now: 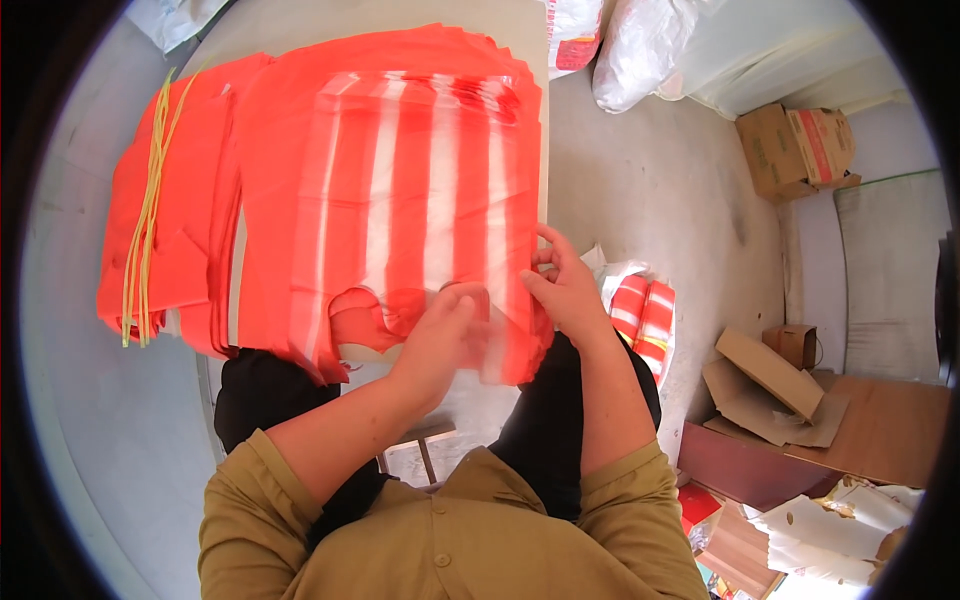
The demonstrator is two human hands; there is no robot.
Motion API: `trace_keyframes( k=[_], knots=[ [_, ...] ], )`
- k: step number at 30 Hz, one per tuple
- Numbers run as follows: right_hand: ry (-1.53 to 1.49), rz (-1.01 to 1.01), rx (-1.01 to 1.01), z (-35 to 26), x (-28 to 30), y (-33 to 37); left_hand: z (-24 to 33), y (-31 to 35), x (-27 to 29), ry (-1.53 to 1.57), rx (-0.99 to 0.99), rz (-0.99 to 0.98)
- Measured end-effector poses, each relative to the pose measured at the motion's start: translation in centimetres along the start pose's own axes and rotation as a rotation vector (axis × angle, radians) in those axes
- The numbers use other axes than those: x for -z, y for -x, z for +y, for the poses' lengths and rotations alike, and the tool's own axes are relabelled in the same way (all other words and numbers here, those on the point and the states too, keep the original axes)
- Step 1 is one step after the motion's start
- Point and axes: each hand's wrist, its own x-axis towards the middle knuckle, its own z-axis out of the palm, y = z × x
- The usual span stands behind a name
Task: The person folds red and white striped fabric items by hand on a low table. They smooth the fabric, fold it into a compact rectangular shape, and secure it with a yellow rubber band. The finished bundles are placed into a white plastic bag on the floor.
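Observation:
A broad stack of red plastic bags (270, 250) lies over the table, its edges uneven. On top is a thin bag with white stripes (440, 190), with a curved cut-out at its near end. My left hand (445, 335) is at that near end, over the striped plastic; its fingers are curled but smeared by motion, so their hold is unclear. At the right edge of the stack, my right hand (570, 290) is closed on the bags' edge, thumb on the near side and fingers bent beyond it.
Yellow ties (150, 210) lie across a folded red pile at the left. Right of my knee, striped red-and-white bundles (640, 315) rest low down. Cardboard boxes (795, 150) and an opened carton (770, 385) are farther right. White plastic sacks (640, 55) stand at the back.

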Motion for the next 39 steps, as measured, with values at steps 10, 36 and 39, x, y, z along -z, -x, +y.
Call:
trace_keyframes(
  k=[10, 36, 39],
  knots=[
    [-0.029, -0.068, 0.002, 0.0, 0.5, 0.3, 0.6, 0.5, -1.5, 0.096, -0.023, 0.058],
    [-0.218, -0.152, -0.026, -1.8, 1.0, 1.0, -0.5, -0.3, -1.2, -0.017, -0.035, -0.135],
    [-0.116, -0.262, -0.011, -3.2, 1.5, 1.6, -0.2, 0.0, -1.4, -0.041, -0.064, -0.111]
  ],
)
